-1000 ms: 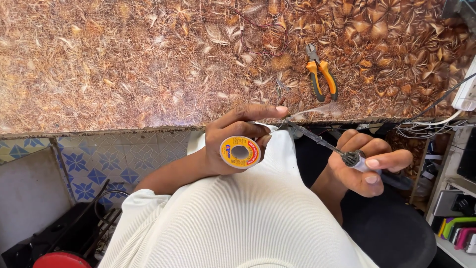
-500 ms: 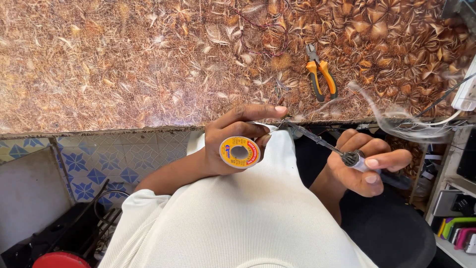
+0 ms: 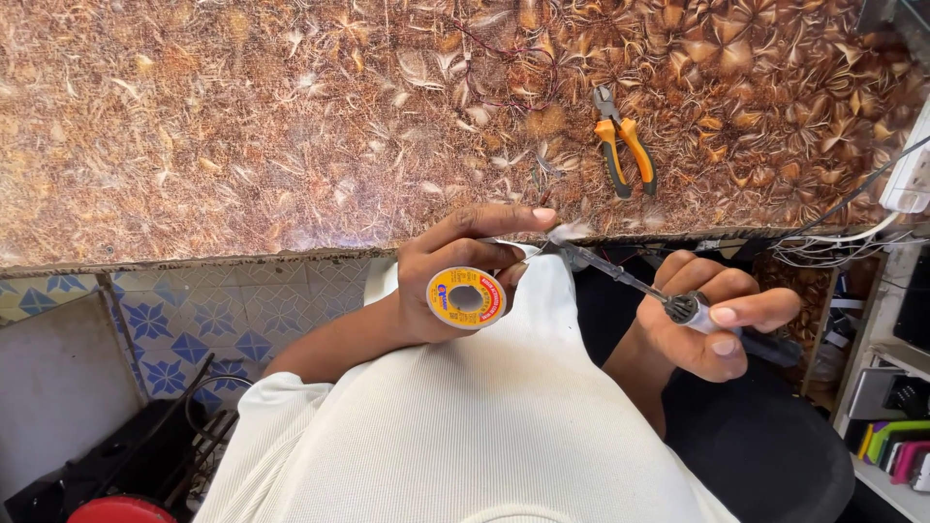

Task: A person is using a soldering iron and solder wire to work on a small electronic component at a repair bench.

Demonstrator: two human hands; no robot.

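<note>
Fingers [image 3: 484,225] hide solder spool [image 3: 466,297] rim; soldering iron [image 3: 620,278] tip blurred.

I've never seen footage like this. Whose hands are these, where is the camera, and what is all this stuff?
There is no machine here: these are a person's two bare hands, filmed by a camera worn on their head, looking down past their white top.

The left hand holds a small yellow and red spool of solder wire, index finger stretched towards the table edge. The right hand grips a soldering iron, whose thin tip points at the spot by that finger, where a little wisp of smoke shows.

On the brown leaf-patterned table lie orange-handled cutters and some thin reddish wire. At the right, white cables run off the edge.
</note>
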